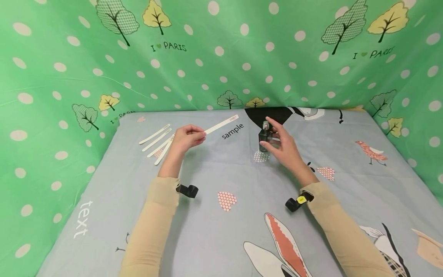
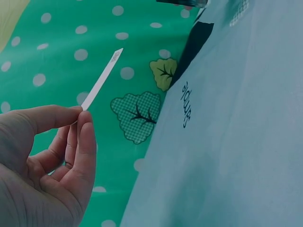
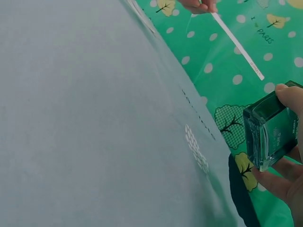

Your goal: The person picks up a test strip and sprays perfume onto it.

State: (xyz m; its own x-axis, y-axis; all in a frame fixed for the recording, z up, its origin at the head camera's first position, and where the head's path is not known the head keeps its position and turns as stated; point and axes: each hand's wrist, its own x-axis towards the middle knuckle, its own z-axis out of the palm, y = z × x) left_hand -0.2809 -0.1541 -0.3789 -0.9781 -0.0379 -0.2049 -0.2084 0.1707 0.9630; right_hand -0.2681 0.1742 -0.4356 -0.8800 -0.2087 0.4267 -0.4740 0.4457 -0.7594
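Between thumb and fingers, my left hand (image 1: 187, 139) pinches one end of a white paper test strip (image 1: 221, 124). The strip points up and right toward the bottle, with small print near its far end. My right hand (image 1: 286, 145) grips a dark glass perfume bottle (image 1: 263, 141) off the table, its thumb and other fingers around the body. The index fingertip is at the top of the spray nozzle (image 1: 265, 125). In the right wrist view the bottle (image 3: 267, 135) looks greenish and see-through; a gap separates it from the strip (image 3: 239, 45).
Several more white strips (image 1: 155, 134) lie fanned on the table at the left, beyond the left forearm. A grey-blue printed cloth (image 1: 207, 169) covers the table. Green dotted fabric (image 1: 221, 50) hangs behind and along both sides.
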